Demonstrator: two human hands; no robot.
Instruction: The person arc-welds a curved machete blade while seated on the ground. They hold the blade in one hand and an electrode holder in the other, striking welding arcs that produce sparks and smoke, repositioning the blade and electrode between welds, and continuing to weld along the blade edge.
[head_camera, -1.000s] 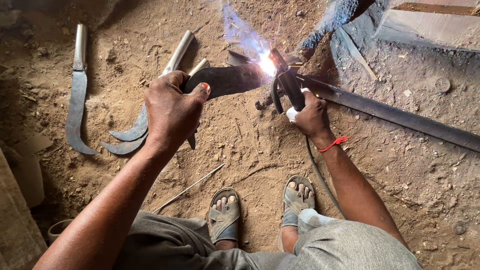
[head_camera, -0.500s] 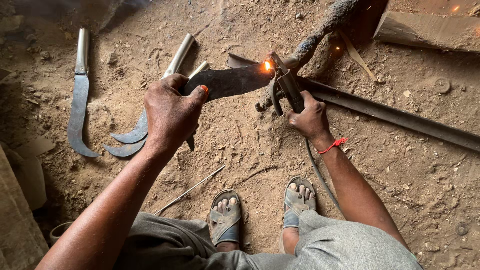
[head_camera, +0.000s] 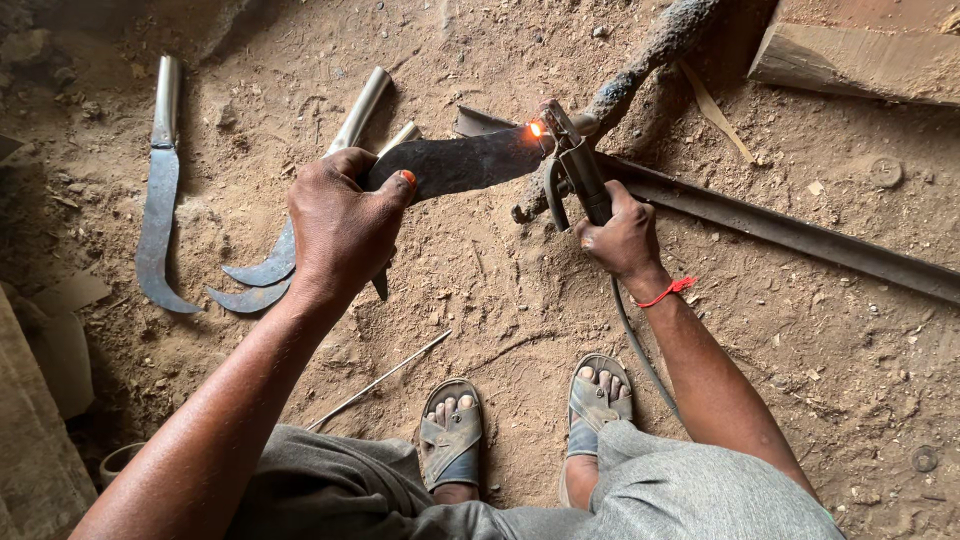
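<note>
The left hand (head_camera: 340, 225) is held out in front at the end of a nearly straight bare forearm that runs up from the lower left; its back faces the camera, the fingers curled down and shut in a grip, the thumb laid forward along the top; the right hand (head_camera: 620, 235) sits further right, fist wrapped tight, knuckles up, wrist bent slightly; its forearm slopes down to the lower right; both knees are bent, with the feet set between the arms.

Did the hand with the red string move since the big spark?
No. The right hand grips the welding holder at the same spot beside the long metal bar on the ground; only the spark shrank.
</note>
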